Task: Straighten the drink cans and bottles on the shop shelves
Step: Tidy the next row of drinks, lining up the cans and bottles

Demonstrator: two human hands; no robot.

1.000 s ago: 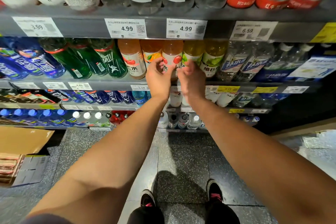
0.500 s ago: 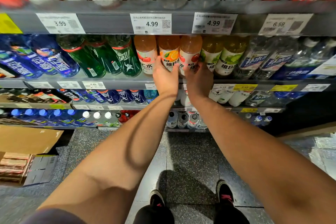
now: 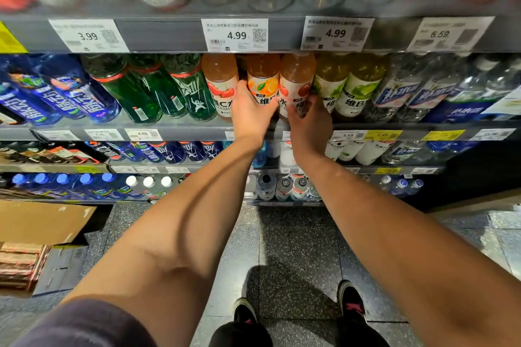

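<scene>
Both arms stretched toward twelve o'clock, onto the juice row of the middle shelf (image 3: 180,129). Left hand (image 3: 251,113) wrapped round the orange-label bottle (image 3: 263,80), thumb at its nine o'clock side. Right hand (image 3: 310,118) cupped on the peach-label bottle (image 3: 296,79), touching at three o'clock. Probably gripped low to twist labels frontward. Green bottles (image 3: 158,87) leaning at nine o'clock, untouched.
</scene>
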